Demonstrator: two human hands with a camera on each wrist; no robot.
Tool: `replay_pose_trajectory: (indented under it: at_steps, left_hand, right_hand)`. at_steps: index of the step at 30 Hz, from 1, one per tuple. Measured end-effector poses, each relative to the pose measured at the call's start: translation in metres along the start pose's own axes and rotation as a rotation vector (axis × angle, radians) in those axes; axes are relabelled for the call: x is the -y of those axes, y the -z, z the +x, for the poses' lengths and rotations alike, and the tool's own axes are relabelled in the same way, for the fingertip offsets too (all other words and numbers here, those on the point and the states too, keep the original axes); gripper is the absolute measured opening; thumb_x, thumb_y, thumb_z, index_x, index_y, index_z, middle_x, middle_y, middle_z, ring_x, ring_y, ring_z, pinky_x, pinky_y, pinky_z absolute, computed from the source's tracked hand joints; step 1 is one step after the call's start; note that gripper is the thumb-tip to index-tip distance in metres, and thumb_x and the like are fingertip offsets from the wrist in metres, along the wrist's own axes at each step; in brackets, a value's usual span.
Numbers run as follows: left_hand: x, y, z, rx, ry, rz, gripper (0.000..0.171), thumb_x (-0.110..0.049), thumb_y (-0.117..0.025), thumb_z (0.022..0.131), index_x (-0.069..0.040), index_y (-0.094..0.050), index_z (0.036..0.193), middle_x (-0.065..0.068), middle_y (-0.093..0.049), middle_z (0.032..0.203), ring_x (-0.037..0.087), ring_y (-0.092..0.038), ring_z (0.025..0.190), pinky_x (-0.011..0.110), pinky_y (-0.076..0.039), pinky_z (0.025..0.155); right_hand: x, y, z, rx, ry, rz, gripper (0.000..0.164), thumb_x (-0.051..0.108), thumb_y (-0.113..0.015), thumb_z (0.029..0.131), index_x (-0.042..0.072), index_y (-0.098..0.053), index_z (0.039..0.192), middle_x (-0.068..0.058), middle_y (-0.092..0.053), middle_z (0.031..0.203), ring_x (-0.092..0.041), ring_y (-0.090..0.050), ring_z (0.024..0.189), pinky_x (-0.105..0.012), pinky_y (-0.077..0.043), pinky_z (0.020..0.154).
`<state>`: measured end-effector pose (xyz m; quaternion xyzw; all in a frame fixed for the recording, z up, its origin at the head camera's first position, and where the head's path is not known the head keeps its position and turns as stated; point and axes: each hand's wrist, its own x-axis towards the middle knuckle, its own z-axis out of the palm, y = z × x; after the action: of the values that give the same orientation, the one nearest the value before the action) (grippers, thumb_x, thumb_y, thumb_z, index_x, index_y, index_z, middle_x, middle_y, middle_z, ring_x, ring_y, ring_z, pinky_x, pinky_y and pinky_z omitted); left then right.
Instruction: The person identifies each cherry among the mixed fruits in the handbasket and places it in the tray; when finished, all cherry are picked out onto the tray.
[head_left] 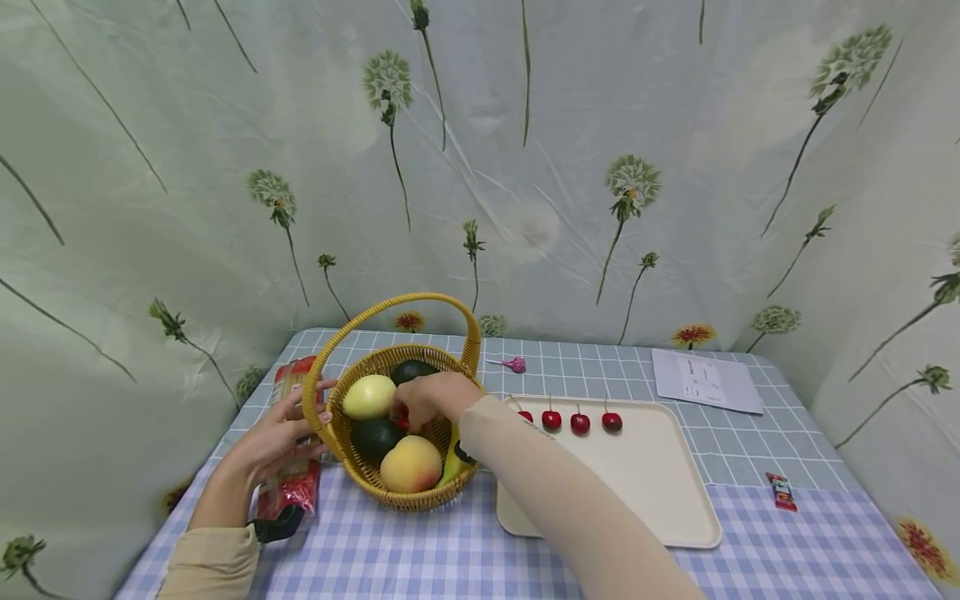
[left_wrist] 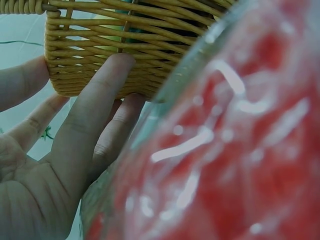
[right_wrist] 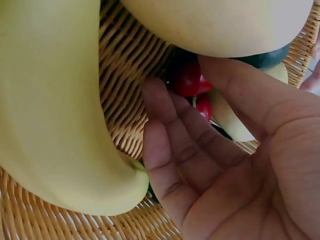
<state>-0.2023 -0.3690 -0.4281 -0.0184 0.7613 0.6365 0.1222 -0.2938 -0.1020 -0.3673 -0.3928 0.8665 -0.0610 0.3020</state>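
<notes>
The basket has the person's left hand, fingers spread, touching its left wall and the right hand inside, nearer the cherries. These lie within the basket between right thumb and fingers — pinched or not, one cannot tell — and the right wrist view separates two where the head view shows only a red patch.

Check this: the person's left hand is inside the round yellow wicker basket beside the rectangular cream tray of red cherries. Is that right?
Not quite: the head view shows the person's right hand inside the round yellow wicker basket beside the rectangular cream tray of red cherries.
</notes>
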Motion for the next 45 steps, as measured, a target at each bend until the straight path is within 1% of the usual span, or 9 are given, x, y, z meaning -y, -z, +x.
replay_pose_trajectory:
  at_steps: [4,8,15,20,24,27,32,35,45]
  left_hand:
    - [0.0,0.0,0.0,0.0,0.003,0.001,0.064,-0.019,-0.062,0.11,-0.019,-0.033,0.167,0.021,-0.051,0.14,0.015,-0.068,0.11,0.037,-0.065,0.09]
    - [0.0,0.0,0.0,-0.01,0.015,0.008,0.065,-0.02,-0.062,0.11,-0.019,-0.032,0.168,0.024,-0.048,0.142,0.017,-0.067,0.111,0.038,-0.065,0.091]
    - [0.0,-0.001,0.001,-0.006,0.012,0.015,0.065,-0.018,-0.061,0.11,-0.017,-0.031,0.168,0.025,-0.048,0.142,0.018,-0.068,0.111,0.039,-0.065,0.091]
    - [0.0,-0.002,0.0,-0.007,0.017,0.016,0.065,-0.019,-0.061,0.111,-0.017,-0.03,0.168,0.026,-0.047,0.145,0.018,-0.068,0.111,0.038,-0.065,0.091]
    - [0.001,-0.001,0.0,-0.005,0.016,0.017,0.065,-0.019,-0.061,0.11,-0.018,-0.031,0.168,0.024,-0.049,0.144,0.017,-0.068,0.111,0.038,-0.065,0.091]
    - [0.001,-0.001,0.0,-0.005,0.014,0.015,0.064,-0.019,-0.062,0.11,-0.019,-0.033,0.167,0.021,-0.051,0.142,0.017,-0.067,0.111,0.038,-0.065,0.091]
    - [0.0,-0.002,0.0,-0.009,0.019,0.012,0.065,-0.02,-0.063,0.11,-0.021,-0.033,0.167,0.021,-0.049,0.143,0.017,-0.067,0.111,0.037,-0.065,0.091]
    - [0.0,-0.002,0.0,-0.007,0.017,0.016,0.066,-0.02,-0.063,0.11,-0.02,-0.032,0.168,0.023,-0.049,0.144,0.017,-0.067,0.112,0.037,-0.065,0.091]
    - [-0.002,-0.003,-0.002,0.0,0.007,0.018,0.066,-0.019,-0.062,0.11,-0.019,-0.031,0.168,0.024,-0.046,0.146,0.015,-0.067,0.111,0.037,-0.065,0.09]
  right_hand:
    - [-0.002,0.001,-0.004,0.022,-0.012,0.074,0.017,0.012,-0.076,0.099,0.02,-0.071,0.113,0.006,-0.063,0.102,-0.012,-0.055,0.082,-0.027,-0.051,0.073]
    - [-0.003,0.003,-0.008,0.037,-0.012,0.116,0.009,0.016,-0.078,0.099,0.018,-0.071,0.104,0.006,-0.061,0.093,-0.013,-0.056,0.076,-0.026,-0.048,0.069]
    - [-0.008,0.003,-0.016,-0.009,0.02,0.11,0.008,0.019,-0.078,0.1,0.018,-0.074,0.106,0.005,-0.065,0.095,-0.019,-0.067,0.085,-0.025,-0.051,0.07]
    - [-0.015,0.005,-0.022,-0.041,0.044,0.063,0.01,0.021,-0.076,0.102,0.019,-0.074,0.111,0.003,-0.066,0.102,-0.019,-0.071,0.089,-0.024,-0.052,0.073]
    - [-0.02,0.009,-0.031,-0.074,0.08,-0.018,0.022,0.025,-0.074,0.104,0.019,-0.074,0.124,0.004,-0.066,0.113,-0.015,-0.065,0.095,-0.022,-0.049,0.081]
    - [-0.025,0.013,-0.042,-0.098,0.102,-0.033,0.027,0.026,-0.073,0.104,0.016,-0.071,0.13,0.003,-0.064,0.112,-0.013,-0.056,0.092,-0.024,-0.047,0.079]
    - [-0.037,0.017,-0.058,-0.138,0.12,0.051,0.026,0.024,-0.074,0.104,0.012,-0.062,0.124,0.0,-0.056,0.091,-0.011,-0.049,0.077,-0.024,-0.043,0.068]
    - [-0.047,0.018,-0.068,-0.17,0.13,0.067,0.027,0.025,-0.077,0.102,0.013,-0.06,0.119,0.001,-0.052,0.086,-0.011,-0.047,0.076,-0.023,-0.042,0.067]
    - [-0.075,0.018,-0.109,-0.221,0.121,0.186,0.022,0.021,-0.078,0.101,0.016,-0.063,0.116,-0.003,-0.067,0.1,-0.015,-0.061,0.088,-0.028,-0.053,0.079]
